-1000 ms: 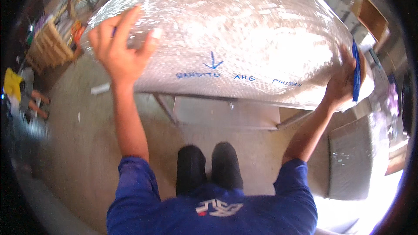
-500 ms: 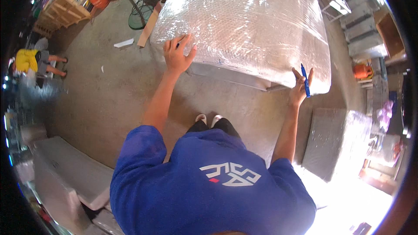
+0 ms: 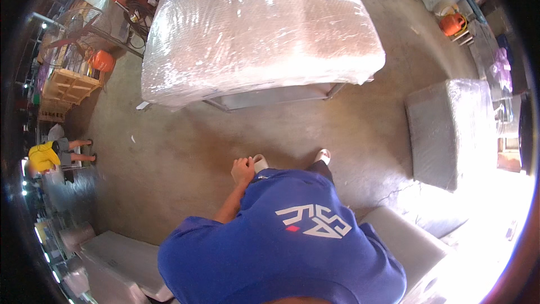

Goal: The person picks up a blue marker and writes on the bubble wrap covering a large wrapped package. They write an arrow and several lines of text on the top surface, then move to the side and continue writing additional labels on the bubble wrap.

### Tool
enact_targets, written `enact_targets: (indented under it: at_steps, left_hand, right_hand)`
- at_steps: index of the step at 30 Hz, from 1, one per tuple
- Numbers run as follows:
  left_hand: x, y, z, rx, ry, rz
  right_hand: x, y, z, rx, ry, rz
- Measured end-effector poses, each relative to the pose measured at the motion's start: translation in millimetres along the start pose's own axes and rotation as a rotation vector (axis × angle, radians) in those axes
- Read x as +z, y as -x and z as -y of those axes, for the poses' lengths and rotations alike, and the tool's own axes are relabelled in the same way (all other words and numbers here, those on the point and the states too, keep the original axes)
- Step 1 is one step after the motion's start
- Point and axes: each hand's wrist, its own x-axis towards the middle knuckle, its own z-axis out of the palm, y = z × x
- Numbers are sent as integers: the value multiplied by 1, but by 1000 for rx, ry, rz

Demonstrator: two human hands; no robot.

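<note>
brightly, the boxy bubble-wrapped bundle [image 3: 259, 28] gleams; whether the left grip [image 3: 243, 170] clenches anything, i can't tell.

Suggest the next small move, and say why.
Perhaps bring the right hand into view: only the bare left hand shows, near the waist of the blue cloth shirt, apart from the large, boxy, clear-plastic-wrapped bundle on the grey metal stand.

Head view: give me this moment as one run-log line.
left hand: fingers curled near waist, contents unclear | right hand: not visible | wrapped item: on metal stand, no visible hand touching
</note>
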Motion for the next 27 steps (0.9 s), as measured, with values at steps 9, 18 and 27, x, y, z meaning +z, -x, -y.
enact_targets:
  at_steps: [9, 18, 27]
  left_hand:
    - [83, -32, -212, 249, 93, 120]
    - [30, -33, -259, 162, 96, 46]
    - [33, -45, -167, -165, 196, 1]
  right_hand:
    - [-89, -60, 89, 54, -4, -21]
    - [35, -94, 356, -301, -391, 241]
    - [154, 104, 458, -759, -595, 104]
